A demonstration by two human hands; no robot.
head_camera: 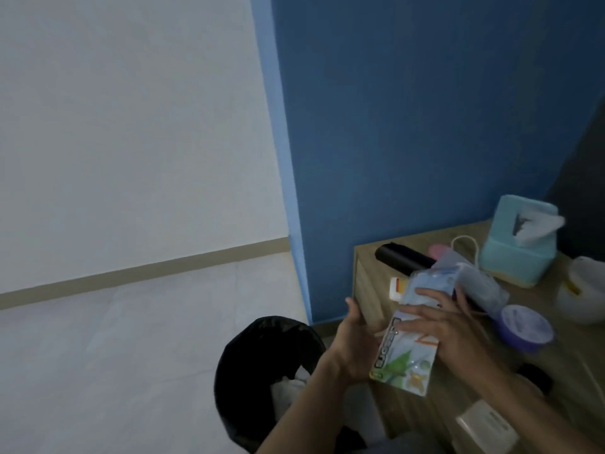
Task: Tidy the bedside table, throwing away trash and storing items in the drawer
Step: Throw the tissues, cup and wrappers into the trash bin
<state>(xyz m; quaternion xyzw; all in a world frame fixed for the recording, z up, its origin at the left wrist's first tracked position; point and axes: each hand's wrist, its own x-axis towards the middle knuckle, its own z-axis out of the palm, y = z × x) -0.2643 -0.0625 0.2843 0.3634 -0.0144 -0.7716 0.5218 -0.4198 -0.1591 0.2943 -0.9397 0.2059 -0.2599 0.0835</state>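
Note:
A white and green packet [404,362] with printed letters is held at the left edge of the wooden bedside table [366,257]. My left hand [353,342] cups it from the left and below. My right hand [448,326] lies across its top, fingers also touching a pale blue plastic packet [432,283] above it. A bin lined with a black bag [262,365] stands on the floor just left of the table, with white trash inside.
On the table lie a black cylinder [402,258], a teal tissue box [520,244], a purple-rimmed lid [523,327], a white bowl [582,290], a white box [487,424] and a small white and orange item [397,286]. A blue wall stands behind.

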